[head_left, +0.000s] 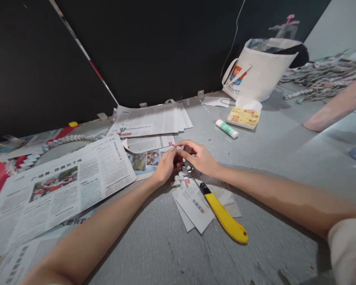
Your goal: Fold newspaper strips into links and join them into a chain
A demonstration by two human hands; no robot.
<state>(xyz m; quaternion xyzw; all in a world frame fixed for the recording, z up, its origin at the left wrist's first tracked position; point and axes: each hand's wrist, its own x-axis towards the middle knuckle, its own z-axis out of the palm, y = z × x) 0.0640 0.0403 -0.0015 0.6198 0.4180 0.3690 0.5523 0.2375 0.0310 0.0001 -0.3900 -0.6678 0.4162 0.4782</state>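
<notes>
My left hand (166,165) and my right hand (199,157) meet at the middle of the grey table (269,158), fingertips pinched together on a small folded piece of newspaper (174,145). Under the hands lie several cut newspaper strips (192,206). A yellow utility knife (225,217) rests on those strips, just below my right wrist, with its black tip pointing toward the hands.
Open newspaper sheets (62,186) cover the left side, a stack of pages (154,118) lies behind. A glue stick (227,128), a yellow tissue pack (245,114) and a white tote bag (261,71) stand at back right. Another person's arm (338,107) rests far right.
</notes>
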